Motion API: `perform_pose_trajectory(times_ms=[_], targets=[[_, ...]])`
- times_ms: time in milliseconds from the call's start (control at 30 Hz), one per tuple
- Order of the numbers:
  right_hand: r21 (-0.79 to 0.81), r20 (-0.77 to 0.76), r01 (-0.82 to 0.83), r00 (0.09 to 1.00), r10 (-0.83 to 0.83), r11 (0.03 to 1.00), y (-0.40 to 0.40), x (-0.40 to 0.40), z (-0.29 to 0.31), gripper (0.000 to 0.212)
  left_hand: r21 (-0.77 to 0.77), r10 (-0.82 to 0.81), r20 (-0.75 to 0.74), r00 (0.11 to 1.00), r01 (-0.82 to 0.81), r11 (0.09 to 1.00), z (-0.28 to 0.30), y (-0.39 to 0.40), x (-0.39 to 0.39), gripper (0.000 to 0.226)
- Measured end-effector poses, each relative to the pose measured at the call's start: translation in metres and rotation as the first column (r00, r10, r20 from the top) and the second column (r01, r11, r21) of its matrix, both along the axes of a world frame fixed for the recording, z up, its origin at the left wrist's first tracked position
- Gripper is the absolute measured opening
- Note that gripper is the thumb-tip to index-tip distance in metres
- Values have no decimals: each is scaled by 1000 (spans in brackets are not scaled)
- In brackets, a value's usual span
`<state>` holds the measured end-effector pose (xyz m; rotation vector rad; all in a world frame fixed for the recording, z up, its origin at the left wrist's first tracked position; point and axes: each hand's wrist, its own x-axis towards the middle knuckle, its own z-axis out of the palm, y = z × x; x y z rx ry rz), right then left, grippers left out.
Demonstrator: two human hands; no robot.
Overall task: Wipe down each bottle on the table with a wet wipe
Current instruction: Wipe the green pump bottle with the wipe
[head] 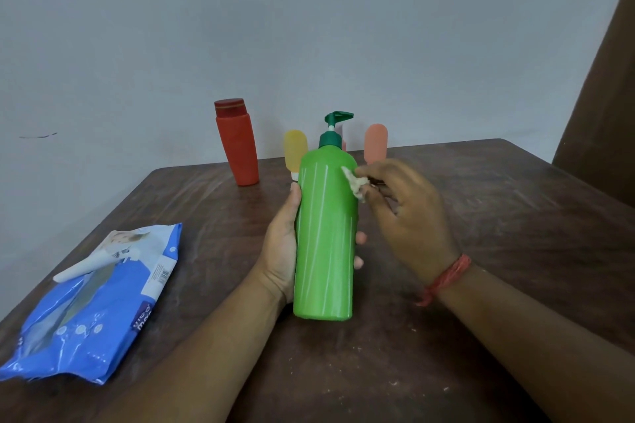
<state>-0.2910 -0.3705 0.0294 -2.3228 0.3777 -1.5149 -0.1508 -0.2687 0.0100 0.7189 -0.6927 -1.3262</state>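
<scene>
My left hand grips a tall green pump bottle from behind and holds it upright above the brown table. Its fingertips show at the bottle's right side. My right hand pinches a small crumpled wet wipe and presses it against the bottle's upper right shoulder. Behind stand a red bottle, a small yellow bottle and a small peach bottle. Another small bottle is mostly hidden behind the pump.
A blue wet-wipe pack lies at the table's left front with its flap open. The grey wall runs close behind the bottles. A brown panel stands at the far right.
</scene>
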Motion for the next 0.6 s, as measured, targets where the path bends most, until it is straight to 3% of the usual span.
perform_pose_trajectory(times_ms=[133,300,467,600], targets=[[-38,-38,-34,999,32,999,6,-6,-5,17,-5,-6,2,1000,6,1000,3,2,-1,78],[-42,5,81,997,-80,996,1,1,1,21,10,-32,19,999,31,999,2,0,-2,78],[-272,-81,23,996,-47,962,0,-4,-2,30,1,-60,26,998,60,998,0,0,0,78],[-85,27,99,995,-97,991,-6,-1,3,28,17,-129,50,990,128,992,-3,-3,-2,81]])
